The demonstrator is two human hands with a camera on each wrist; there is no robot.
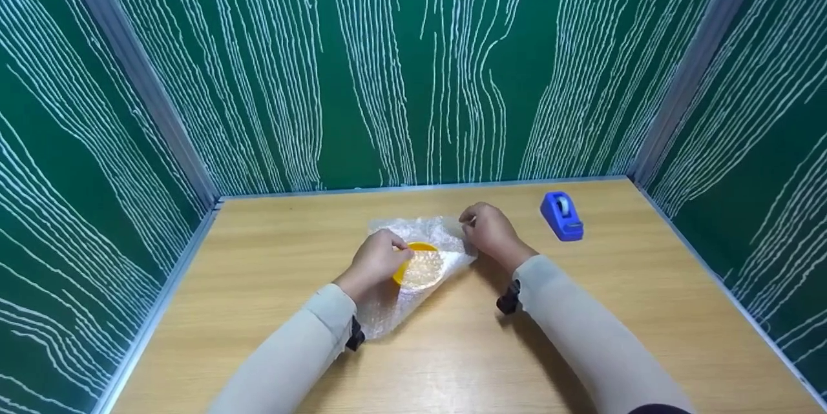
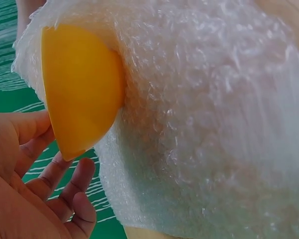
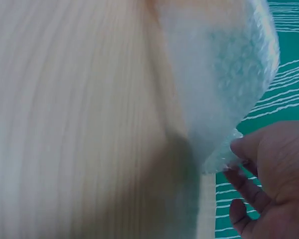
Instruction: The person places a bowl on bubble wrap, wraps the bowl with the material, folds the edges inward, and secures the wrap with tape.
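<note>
A yellow bowl rests on a sheet of bubble wrap in the middle of the table, partly covered by a fold of the wrap. My left hand pinches the bowl's rim on its left side, thumb on one face and fingertips on the other. On the opposite side, my right hand pinches a corner of the bubble wrap between thumb and finger. In the right wrist view that held edge of wrap curves up off the table. The wrap hides much of the bowl in the head view.
A blue tape dispenser with a roll in it stands on the wooden table, to the right of and beyond my right hand. Green panels with white wavy lines enclose the table at the back and both sides.
</note>
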